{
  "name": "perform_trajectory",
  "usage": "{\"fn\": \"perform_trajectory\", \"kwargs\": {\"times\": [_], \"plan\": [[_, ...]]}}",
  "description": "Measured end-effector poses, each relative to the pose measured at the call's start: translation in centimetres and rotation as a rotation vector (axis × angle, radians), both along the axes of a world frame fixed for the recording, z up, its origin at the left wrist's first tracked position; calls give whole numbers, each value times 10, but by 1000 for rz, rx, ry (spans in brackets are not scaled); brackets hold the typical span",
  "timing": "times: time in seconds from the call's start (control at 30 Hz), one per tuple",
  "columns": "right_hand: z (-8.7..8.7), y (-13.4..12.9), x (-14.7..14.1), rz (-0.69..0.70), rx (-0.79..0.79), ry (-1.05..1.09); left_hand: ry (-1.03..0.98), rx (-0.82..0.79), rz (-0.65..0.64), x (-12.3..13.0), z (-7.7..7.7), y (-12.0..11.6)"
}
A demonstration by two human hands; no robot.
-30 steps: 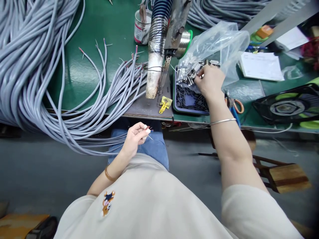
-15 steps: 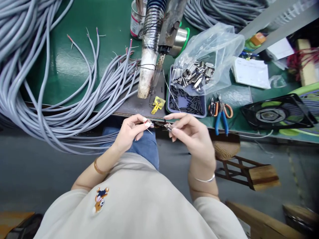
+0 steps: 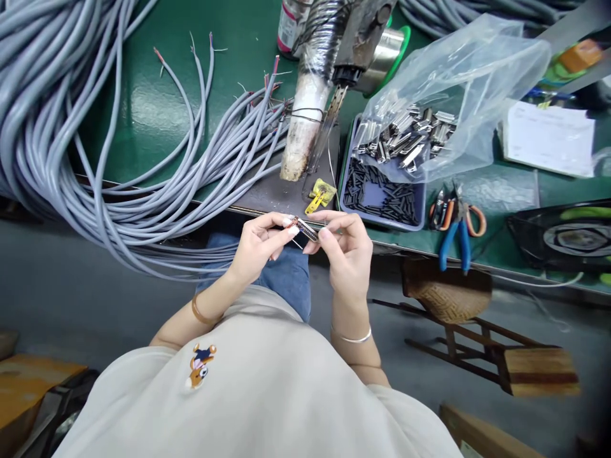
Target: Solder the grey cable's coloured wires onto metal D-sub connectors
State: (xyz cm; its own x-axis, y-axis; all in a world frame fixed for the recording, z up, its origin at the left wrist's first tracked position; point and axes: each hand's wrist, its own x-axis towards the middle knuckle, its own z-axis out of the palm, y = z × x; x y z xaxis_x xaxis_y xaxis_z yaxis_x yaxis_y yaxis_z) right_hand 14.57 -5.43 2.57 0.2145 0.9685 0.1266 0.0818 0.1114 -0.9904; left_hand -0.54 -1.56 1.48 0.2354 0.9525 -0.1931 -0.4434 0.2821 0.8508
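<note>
My left hand (image 3: 256, 249) is closed in a pinch on thin stripped wires (image 3: 291, 224), some reddish. One bare end sticks out below its fingertips. My right hand (image 3: 347, 251) pinches the near end of a small multi-pin connector (image 3: 307, 230) with a metal edge and a dark row of contacts. The connector's far end meets the wires at my left fingertips; whether they are joined I cannot tell. Both hands are just off the table's front edge, above my lap. Close beyond them lies a yellow clip-like piece (image 3: 319, 196).
Grey cables (image 3: 157, 210) spread across the left. Above the table hang a foil-wrapped hose (image 3: 310, 105) and a metal tool (image 3: 353, 51). A purple tray (image 3: 420, 213) holds black pieces and a plastic bag (image 3: 458, 83) of metal connectors. Pliers (image 3: 457, 238) and a black fan (image 3: 568, 238) are right.
My right hand has moved left, bringing the connector up against the wires in my left hand. The camera view has shifted slightly, so the table's things appear farther right.
</note>
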Motion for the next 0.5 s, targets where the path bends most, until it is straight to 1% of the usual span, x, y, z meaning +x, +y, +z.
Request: {"fn": "perform_trajectory", "kwargs": {"times": [0.07, 0.2, 0.3, 0.4, 0.43, 0.5], "plan": [[-4, -3, -3, -43, 29, -30, 21, 9, 32, 0, -1, 2], [-12, -5, -8, -107, 75, -168, 57, 44, 17, 1, -4, 5], [-16, -1, -8, -216, 196, -331, 76, 56, 1, 2, -6, 8], [-18, 6, -3, -299, 326, -495, 87, 46, 21, 3, -6, 13], [-18, 8, -1, -300, 336, -517, 90, 44, 23, 3, -6, 14], [-20, 11, 2, -256, 303, -496, 96, 46, 14, 3, -6, 17]]}}
